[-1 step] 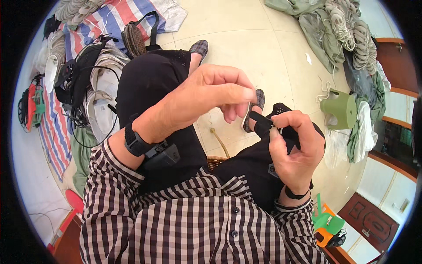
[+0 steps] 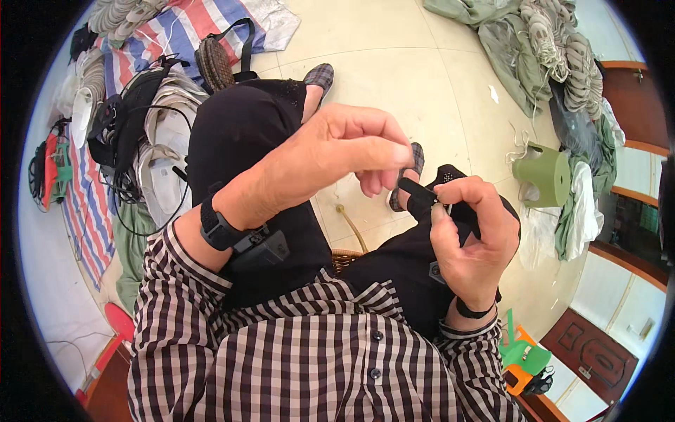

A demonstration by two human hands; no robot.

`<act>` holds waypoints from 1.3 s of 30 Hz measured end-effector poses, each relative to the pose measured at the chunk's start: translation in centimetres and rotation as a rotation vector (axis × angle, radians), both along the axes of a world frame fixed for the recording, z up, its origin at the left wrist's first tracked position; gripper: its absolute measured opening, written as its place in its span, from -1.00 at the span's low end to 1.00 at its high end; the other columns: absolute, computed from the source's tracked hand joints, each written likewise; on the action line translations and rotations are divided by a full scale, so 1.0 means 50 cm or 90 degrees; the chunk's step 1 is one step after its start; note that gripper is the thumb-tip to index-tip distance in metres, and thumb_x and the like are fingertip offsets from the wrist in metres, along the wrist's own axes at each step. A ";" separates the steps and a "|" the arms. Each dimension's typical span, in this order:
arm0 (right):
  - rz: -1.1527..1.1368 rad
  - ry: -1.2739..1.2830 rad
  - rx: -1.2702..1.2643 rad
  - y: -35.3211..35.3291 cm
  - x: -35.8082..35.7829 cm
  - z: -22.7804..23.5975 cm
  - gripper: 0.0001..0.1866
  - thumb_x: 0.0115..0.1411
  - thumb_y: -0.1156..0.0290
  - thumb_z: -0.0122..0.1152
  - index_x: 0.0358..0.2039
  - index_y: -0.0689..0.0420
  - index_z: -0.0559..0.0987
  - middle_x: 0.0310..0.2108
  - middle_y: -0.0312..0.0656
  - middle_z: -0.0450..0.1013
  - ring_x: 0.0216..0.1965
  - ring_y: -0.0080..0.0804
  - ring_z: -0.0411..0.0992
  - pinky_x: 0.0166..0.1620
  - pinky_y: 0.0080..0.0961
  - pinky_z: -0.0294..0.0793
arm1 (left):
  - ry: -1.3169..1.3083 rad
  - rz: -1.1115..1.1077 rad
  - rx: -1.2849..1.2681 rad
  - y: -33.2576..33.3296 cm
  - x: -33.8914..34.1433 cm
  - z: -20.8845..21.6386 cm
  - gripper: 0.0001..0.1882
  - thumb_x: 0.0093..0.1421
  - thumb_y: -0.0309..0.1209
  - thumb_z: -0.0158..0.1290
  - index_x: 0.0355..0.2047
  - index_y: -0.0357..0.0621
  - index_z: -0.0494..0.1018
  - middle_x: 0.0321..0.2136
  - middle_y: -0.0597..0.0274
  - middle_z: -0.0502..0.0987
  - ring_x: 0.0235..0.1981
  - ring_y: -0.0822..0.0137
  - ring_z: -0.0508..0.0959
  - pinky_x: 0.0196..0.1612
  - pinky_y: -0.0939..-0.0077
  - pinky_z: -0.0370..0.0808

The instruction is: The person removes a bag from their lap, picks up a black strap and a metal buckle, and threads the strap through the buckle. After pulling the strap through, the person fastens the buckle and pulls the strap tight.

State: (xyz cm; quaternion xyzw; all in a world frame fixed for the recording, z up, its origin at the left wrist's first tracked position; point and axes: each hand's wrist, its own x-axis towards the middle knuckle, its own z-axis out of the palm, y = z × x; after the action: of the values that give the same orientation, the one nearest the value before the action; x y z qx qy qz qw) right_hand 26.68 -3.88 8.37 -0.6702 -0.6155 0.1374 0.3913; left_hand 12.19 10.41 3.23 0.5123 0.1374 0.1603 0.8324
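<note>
My left hand [image 2: 320,158] is raised over the gap between my knees, thumb and index finger pinched together. Whatever sits in that pinch is too small to make out. A short way to its lower right, my right hand [image 2: 477,235] grips a small black strip [image 2: 420,193] between thumb and index fingertip. The strip's free end points up and left toward the left fingertips, with a narrow gap between. A tiny pale spot shows where the right fingers meet the strip. Each wrist wears a black band; the left one [image 2: 216,224] is wider.
Pale shoe parts [image 2: 165,176] and a black bag [image 2: 126,130] with cables lie left on striped sheeting [image 2: 81,211]. A brown woven bag [image 2: 213,63] stands beyond my knee. At right are a green stool [image 2: 545,176] and bundled shoe parts [image 2: 580,74]. A basket [image 2: 344,260] sits between my legs.
My left hand has shifted very slightly to the right. The right hand and the black strip look unmoved.
</note>
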 end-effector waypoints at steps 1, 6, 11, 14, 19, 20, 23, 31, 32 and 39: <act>-0.001 0.001 -0.002 0.001 -0.001 -0.001 -0.74 -0.21 0.74 0.09 -0.43 0.23 0.42 -0.52 -0.14 0.38 -0.49 -0.24 0.43 -0.25 -0.50 0.45 | 0.000 0.002 0.000 -0.002 0.000 0.002 -0.77 0.18 -0.33 0.01 -0.36 -0.28 0.49 -0.58 0.29 0.49 -0.57 0.55 0.48 -0.44 0.72 0.42; 0.005 0.000 -0.005 0.005 -0.005 -0.005 -0.74 -0.20 0.72 0.10 -0.41 0.23 0.42 -0.51 -0.14 0.39 -0.48 -0.25 0.44 -0.30 -0.52 0.44 | 0.058 -0.032 -0.024 -0.005 -0.002 0.020 -0.78 0.16 -0.34 0.04 -0.36 -0.31 0.48 -0.53 0.31 0.50 -0.54 0.55 0.48 -0.39 0.68 0.43; -0.005 0.011 -0.020 0.007 -0.013 -0.008 -0.74 -0.18 0.70 0.12 -0.39 0.24 0.43 -0.48 -0.14 0.43 -0.46 -0.29 0.46 -0.33 -0.54 0.43 | 0.025 -0.088 0.005 -0.016 0.009 0.006 -0.83 0.16 -0.42 0.06 -0.36 -0.32 0.47 -0.57 0.33 0.47 -0.57 0.58 0.44 -0.44 0.69 0.40; 0.009 0.001 -0.040 0.009 -0.013 -0.009 -0.75 -0.17 0.69 0.13 -0.38 0.24 0.44 -0.47 -0.14 0.44 -0.46 -0.32 0.46 -0.33 -0.55 0.43 | 0.058 -0.134 0.036 -0.014 0.006 0.009 -0.82 0.17 -0.40 0.06 -0.40 -0.31 0.45 -0.63 0.35 0.44 -0.61 0.59 0.42 -0.52 0.70 0.36; 0.048 0.058 -0.070 0.009 -0.001 -0.006 -0.76 -0.16 0.67 0.17 -0.39 0.23 0.46 -0.45 -0.14 0.44 -0.44 -0.36 0.46 -0.33 -0.57 0.42 | -0.020 -0.180 -0.054 -0.013 0.003 -0.001 -0.80 0.20 -0.36 0.03 -0.47 -0.25 0.41 -0.73 0.40 0.35 -0.73 0.60 0.34 -0.63 0.71 0.32; 0.059 0.076 -0.078 0.008 0.002 -0.006 -0.76 -0.17 0.67 0.19 -0.40 0.22 0.47 -0.43 -0.14 0.44 -0.43 -0.36 0.46 -0.32 -0.57 0.42 | -0.019 -0.180 -0.054 -0.012 0.003 0.003 -0.80 0.20 -0.36 0.03 -0.47 -0.25 0.41 -0.73 0.40 0.35 -0.73 0.60 0.34 -0.63 0.71 0.32; 0.107 0.034 0.000 0.024 0.006 -0.008 -0.73 -0.18 0.68 0.21 -0.39 0.22 0.47 -0.39 -0.12 0.44 -0.39 -0.36 0.46 -0.32 -0.56 0.42 | 0.033 -0.193 -0.048 -0.009 -0.001 0.007 -0.79 0.22 -0.34 0.01 -0.45 -0.25 0.42 -0.77 0.40 0.33 -0.76 0.60 0.31 -0.64 0.70 0.33; 0.137 0.033 0.008 0.018 0.013 -0.018 -0.70 -0.21 0.70 0.23 -0.38 0.20 0.47 -0.38 -0.12 0.43 -0.37 -0.29 0.45 -0.35 -0.53 0.44 | -0.001 -0.187 -0.183 -0.020 0.004 -0.006 -0.79 0.21 -0.35 0.01 -0.43 -0.28 0.43 -0.80 0.43 0.27 -0.79 0.60 0.26 -0.64 0.66 0.39; 0.142 0.020 -0.004 0.017 0.012 -0.017 -0.69 -0.23 0.69 0.23 -0.39 0.19 0.47 -0.39 -0.12 0.43 -0.38 -0.27 0.45 -0.36 -0.53 0.43 | -0.002 -0.188 -0.184 -0.021 0.004 -0.008 -0.79 0.21 -0.35 0.01 -0.43 -0.28 0.43 -0.80 0.43 0.27 -0.79 0.60 0.26 -0.64 0.66 0.39; 0.218 0.050 -0.069 0.014 0.028 -0.006 -0.69 -0.27 0.67 0.23 -0.43 0.17 0.45 -0.42 -0.15 0.42 -0.42 -0.25 0.45 -0.39 -0.53 0.42 | 0.002 -0.240 -0.211 -0.030 0.000 -0.010 -0.76 0.19 -0.33 0.04 -0.44 -0.32 0.44 -0.80 0.47 0.25 -0.81 0.63 0.22 -0.69 0.65 0.40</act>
State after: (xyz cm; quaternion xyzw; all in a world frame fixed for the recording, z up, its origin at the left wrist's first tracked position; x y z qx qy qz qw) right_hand 28.09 -3.18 8.09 -0.5700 -0.6966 0.2611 0.3488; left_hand 12.21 8.90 2.72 0.3859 0.0652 -0.0234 0.9199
